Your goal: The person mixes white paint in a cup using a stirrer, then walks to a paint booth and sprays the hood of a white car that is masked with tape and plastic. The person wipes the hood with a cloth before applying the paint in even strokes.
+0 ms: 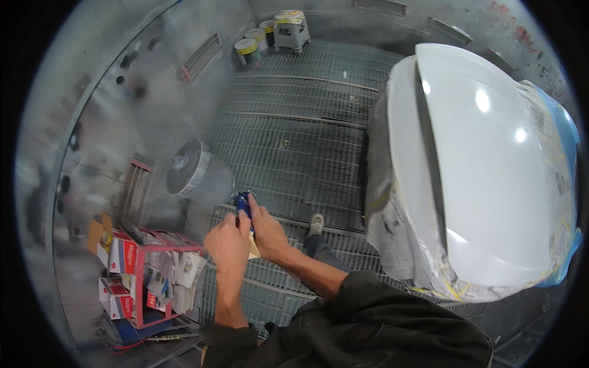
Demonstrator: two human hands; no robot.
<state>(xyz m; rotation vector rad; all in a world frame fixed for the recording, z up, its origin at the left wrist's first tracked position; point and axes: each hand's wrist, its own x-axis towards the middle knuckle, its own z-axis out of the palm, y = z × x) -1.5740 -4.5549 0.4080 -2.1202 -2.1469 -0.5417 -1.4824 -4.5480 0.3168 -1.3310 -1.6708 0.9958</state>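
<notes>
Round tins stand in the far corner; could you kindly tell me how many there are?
3: the front tin, nearest the camera; the middle tin behind it; the back tin beside the grey stool. The stool may hide more.

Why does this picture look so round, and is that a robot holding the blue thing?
No robot here! A person wears a camera on their head, looking down. Its very wide lens bends straight edges, and the corners go dark.

The left hand and right hand are bare, and both hold a blue tool. A cloudy cup seems joined to it, so it may be a sprayer.

On the grated floor are cans at the back and a red rack of boxes and papers. To the right is a big white panel.
</notes>
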